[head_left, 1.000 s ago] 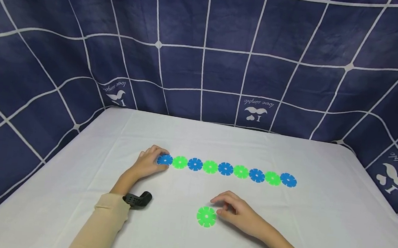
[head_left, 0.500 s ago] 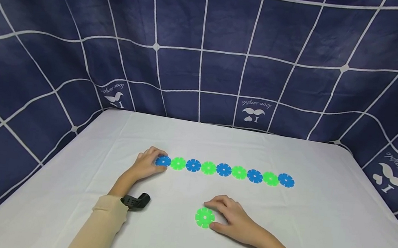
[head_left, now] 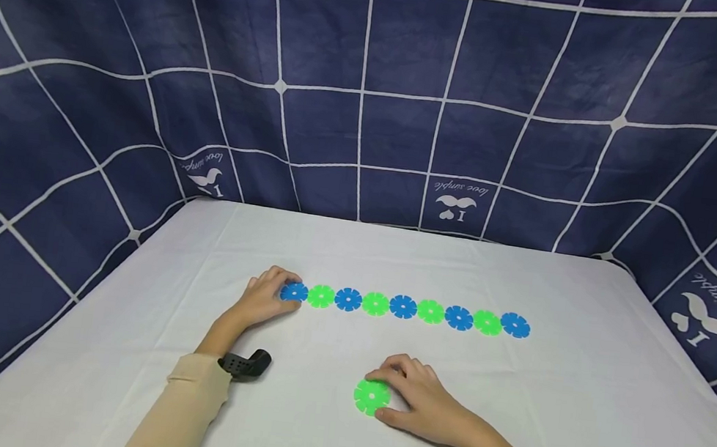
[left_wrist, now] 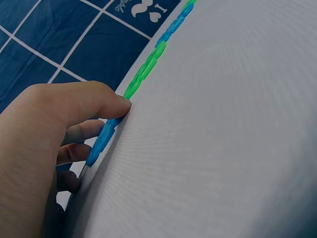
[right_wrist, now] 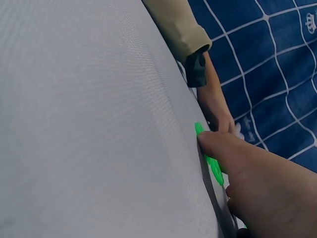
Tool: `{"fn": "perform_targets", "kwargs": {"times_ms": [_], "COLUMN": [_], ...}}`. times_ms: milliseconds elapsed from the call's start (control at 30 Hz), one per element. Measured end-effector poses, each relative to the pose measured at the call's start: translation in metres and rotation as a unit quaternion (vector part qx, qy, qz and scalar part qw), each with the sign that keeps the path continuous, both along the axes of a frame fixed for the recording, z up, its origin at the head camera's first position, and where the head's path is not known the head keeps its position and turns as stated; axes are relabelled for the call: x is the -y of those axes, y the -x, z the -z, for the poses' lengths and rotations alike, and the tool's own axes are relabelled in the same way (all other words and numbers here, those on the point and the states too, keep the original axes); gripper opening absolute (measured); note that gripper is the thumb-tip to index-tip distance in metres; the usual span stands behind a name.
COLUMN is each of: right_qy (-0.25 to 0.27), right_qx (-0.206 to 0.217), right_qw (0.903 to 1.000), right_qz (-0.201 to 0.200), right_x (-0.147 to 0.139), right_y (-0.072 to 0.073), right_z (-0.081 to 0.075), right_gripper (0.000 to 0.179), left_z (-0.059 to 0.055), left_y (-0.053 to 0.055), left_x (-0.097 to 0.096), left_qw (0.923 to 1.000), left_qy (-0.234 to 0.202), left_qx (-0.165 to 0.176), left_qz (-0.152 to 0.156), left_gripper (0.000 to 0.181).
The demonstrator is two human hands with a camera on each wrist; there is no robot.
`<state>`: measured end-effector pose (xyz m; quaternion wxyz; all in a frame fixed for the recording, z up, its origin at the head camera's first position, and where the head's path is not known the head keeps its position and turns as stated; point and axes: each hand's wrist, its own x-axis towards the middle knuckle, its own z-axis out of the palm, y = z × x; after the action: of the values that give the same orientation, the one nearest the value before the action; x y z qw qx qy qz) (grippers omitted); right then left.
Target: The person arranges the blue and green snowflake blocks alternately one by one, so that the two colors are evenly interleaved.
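Observation:
At the left end of a row, my left hand [head_left: 262,299] holds a blue notched plastic disc [head_left: 294,292] by its edges, thumb on the near side and fingers on the far side. A green disc [head_left: 321,296] adjoins it, and blue and green discs alternate on to a blue disc [head_left: 515,325] at the right end. Nearer to me, my right hand [head_left: 427,402] grips a separate green disc [head_left: 371,397] between thumb and fingers at its right side. In the right wrist view, that green disc [right_wrist: 215,169] is partly covered by the thumb.
A white cloth [head_left: 307,439] covers the table under the discs. Dark blue curtains [head_left: 402,132] with white grid lines rise along the back and both sides. Black straps with cameras [head_left: 246,364] sit on the wrists.
My right hand has moved from beside the separate green disc to gripping it, and the disc has shifted slightly. The left hand stays on the end blue disc. The head view has tilted a little.

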<state>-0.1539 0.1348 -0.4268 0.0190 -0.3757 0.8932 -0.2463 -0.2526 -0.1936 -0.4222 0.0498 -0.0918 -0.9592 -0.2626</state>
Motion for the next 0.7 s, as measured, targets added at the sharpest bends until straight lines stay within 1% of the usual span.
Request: {"fn": "perform_targets", "kwargs": {"times_ms": [133,267,367,433,600,700], "right_qy": [0.014,0.029,0.042,0.049,0.07,0.086], "right_qx": [0.025,0.046,0.069,0.095,0.161,0.183], "right_qw": [0.9995,0.9985,0.9967,0.9942,0.9843,0.9792], "right_qz": [0.01,0.005,0.002,0.006,0.015,0.006], "right_x": [0.0003,-0.0012,-0.0027,-0.0037,-0.0061,-0.0077], "right_y": [0.0005,0.0006,0.0015,0.0026,0.0048,0.0055], "right_z": [-0.0012,-0.0018,-0.0025,-0.0036,-0.0071,-0.0096], "right_gripper": [0.038,0.04,0.041,0.042,0.039,0.036], "left_z": [0.0003,0.0003,0.0001,0.0,0.0002,-0.0003], "left_y": [0.0,0.0,0.0004,0.0007,0.0003,-0.0007], "left_x": [0.0,-0.0001,-0.0002,-0.0002,0.0004,0.0004], "left_qw": [1.0,1.0,1.0,1.0,1.0,1.0], "left_qy": [0.001,0.0,0.0,0.0,0.002,0.001], "left_qx": [0.0,0.001,0.0,0.0,-0.001,0.0], "left_qz": [-0.001,0.001,0.004,0.003,0.001,0.0], "left_gripper": [0.046,0.046,0.046,0.046,0.046,0.046]}}
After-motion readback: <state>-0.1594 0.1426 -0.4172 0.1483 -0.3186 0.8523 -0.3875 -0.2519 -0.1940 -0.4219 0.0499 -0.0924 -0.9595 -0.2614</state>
